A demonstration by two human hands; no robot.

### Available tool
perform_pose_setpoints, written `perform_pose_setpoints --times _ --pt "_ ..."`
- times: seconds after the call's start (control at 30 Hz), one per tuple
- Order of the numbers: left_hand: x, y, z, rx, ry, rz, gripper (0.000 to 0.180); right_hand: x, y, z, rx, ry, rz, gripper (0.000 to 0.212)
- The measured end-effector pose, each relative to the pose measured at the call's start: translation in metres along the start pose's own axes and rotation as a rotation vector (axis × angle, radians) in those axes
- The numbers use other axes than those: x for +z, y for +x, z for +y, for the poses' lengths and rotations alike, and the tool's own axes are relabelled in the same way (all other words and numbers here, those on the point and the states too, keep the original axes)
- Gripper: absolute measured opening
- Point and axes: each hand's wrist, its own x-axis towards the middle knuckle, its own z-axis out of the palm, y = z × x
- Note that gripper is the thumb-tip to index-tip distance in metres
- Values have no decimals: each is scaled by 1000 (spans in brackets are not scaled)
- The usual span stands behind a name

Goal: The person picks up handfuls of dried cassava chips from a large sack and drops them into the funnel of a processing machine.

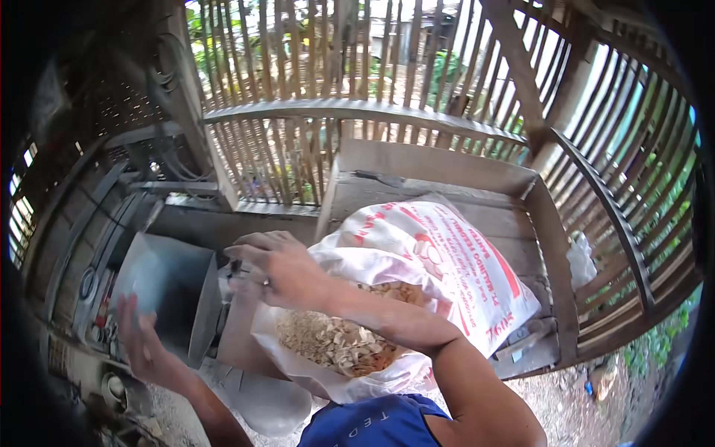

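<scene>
My left hand (151, 349) is held up at the near side of a grey sheet-metal hopper (160, 272), fingers stretched and nothing visible in them. Across the mouth of an opened white sack (279, 361) reaches my right arm. My right hand (281, 270), with a ring on one finger, hovers palm down between the sack and the hopper, its fingers apart. Inside the sack lie pale dried flakes (346, 346) mixed with coarse, crumb-like meal. The sack's printed side (454, 261) bulges to the right.
The sack rests on a shallow wooden bin with raised boards (439, 160). A dark flat object (378, 178) lies in its far left corner. Slatted walls (387, 67) enclose the far side and right. A clear plastic bag (581, 261) hangs there. Below sits a grey rounded container (272, 406).
</scene>
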Motion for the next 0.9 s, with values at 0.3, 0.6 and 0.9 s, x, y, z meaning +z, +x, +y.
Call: perform_pose_setpoints --times 0.3,0.6,0.9 --pt "128 -222 55 -918 -832 -1233 95 -208 -276 141 1031 -913 484 52" --pt "202 -277 139 -872 -797 -1410 63 -240 -438 121 1684 -811 254 62" --pt "250 -127 183 -681 -951 -766 24 -327 -276 140 893 208 1274 20"
